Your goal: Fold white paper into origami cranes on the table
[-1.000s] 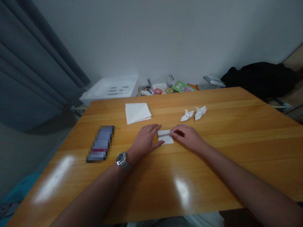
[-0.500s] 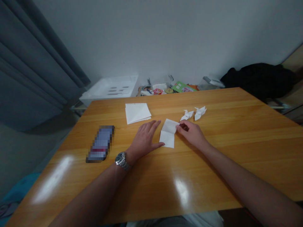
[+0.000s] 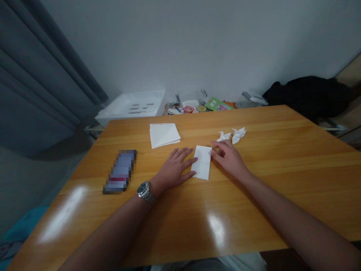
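A small white sheet of folded paper (image 3: 202,163) lies flat on the wooden table, a narrow upright rectangle. My left hand (image 3: 176,165), a metal watch on its wrist, is spread open, its thumb and a fingertip resting at the paper's left edge. At the opposite edge is my right hand (image 3: 227,154), fingers parted and one fingertip touching near the upper right corner. Just beyond it stand two white paper cranes, the nearer crane (image 3: 224,136) partly hidden by my fingers and the other crane (image 3: 238,134) to its right.
A stack of lined paper (image 3: 164,135) lies behind my left hand. Left of that hand is a phone (image 3: 120,171) with a blurred screen. Past the table's far edge sit a white foam tray (image 3: 132,105), a green booklet (image 3: 217,104) and a black cloth (image 3: 307,96).
The paper has gone from showing a crease across two slanted halves to one flat, narrow rectangle. My right fingers have parted from their pinch; my left fingertips have shifted onto the paper's edge.
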`<state>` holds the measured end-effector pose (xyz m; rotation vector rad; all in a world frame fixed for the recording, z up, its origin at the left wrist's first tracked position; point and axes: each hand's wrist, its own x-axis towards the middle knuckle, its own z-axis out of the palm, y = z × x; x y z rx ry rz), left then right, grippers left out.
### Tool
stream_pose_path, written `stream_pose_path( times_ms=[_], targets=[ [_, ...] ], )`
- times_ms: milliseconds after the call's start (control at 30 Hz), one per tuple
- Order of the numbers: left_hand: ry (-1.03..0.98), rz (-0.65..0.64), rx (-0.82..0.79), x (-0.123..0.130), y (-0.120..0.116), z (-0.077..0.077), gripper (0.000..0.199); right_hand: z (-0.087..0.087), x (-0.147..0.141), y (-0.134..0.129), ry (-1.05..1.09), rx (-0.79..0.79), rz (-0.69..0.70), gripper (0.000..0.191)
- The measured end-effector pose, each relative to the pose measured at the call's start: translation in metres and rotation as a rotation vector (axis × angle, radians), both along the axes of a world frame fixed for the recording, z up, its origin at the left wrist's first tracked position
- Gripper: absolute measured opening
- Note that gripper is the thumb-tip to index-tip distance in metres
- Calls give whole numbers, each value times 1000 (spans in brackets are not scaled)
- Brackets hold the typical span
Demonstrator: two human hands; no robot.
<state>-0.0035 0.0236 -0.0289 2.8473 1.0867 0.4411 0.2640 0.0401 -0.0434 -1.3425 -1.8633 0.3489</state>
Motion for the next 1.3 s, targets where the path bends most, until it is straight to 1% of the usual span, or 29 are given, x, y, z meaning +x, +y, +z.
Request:
stream_pose_path(
  times_ms=[67, 233, 333, 467, 667, 800, 933, 1100, 1300],
  targets=[
    [10, -5, -14, 0, 0, 0, 51, 3, 0, -2, -12, 29, 39, 32],
    [13, -18, -51, 0, -1, 2, 50, 9, -2, -7, -106, 83, 217, 27],
    [13, -15, -59, -1, -1, 3, 51, 8, -4, -9, -147, 79, 283, 31],
    [7, -16, -55, -1, 0, 1, 51, 4, -5, -10, -196, 26, 329, 36],
    [12, -29, -28, 1, -2, 5, 50, -1, -3, -8, -235, -34, 354, 37],
    [-2, -102, -4, 5, -6, 10, 41, 1, -4, -9, -244, -49, 355, 38],
    [-3, -158, -33, 7, -10, 13, 40, 1, -5, -9, -253, -49, 332, 37],
    [8, -107, -67, 6, -10, 13, 44, 0, -5, -9, -276, -23, 335, 38],
    [35, -27, -43, 5, -8, 13, 49, 0, -6, -11, -298, -22, 320, 42]
  ],
)
